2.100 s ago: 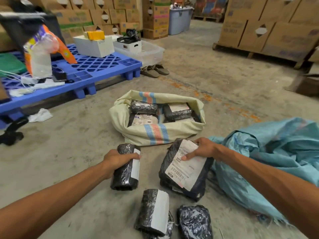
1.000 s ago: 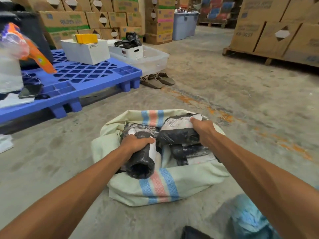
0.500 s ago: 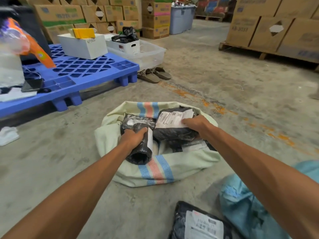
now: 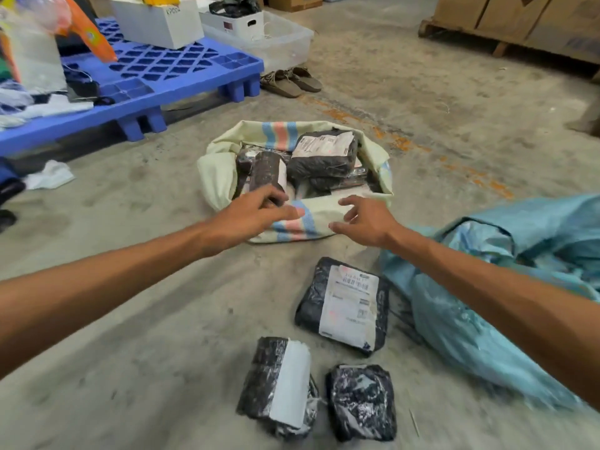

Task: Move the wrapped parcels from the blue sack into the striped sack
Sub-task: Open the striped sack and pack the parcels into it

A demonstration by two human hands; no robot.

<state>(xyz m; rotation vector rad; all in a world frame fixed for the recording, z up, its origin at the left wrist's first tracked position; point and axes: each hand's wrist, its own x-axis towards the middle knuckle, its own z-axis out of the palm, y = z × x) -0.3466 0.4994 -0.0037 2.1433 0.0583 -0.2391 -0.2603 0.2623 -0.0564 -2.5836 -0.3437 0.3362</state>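
The striped sack lies open on the concrete floor, holding several black-wrapped parcels, among them a rolled one and a labelled flat one. Just in front of the sack's near rim, my left hand and my right hand hover with spread, relaxed fingers and hold nothing. The blue sack lies crumpled at the right. Three wrapped parcels rest on the floor near me: a flat labelled one, a roll with a white label and a small black one.
A blue plastic pallet with white boxes and clutter stands at the left back. A clear tub and a pair of sandals lie behind the sack. Cardboard boxes on a wooden pallet fill the far right.
Both hands carried a parcel each into the striped sack, let go of them there and drew back toward me. The view has tilted down, so the three floor parcels show again.
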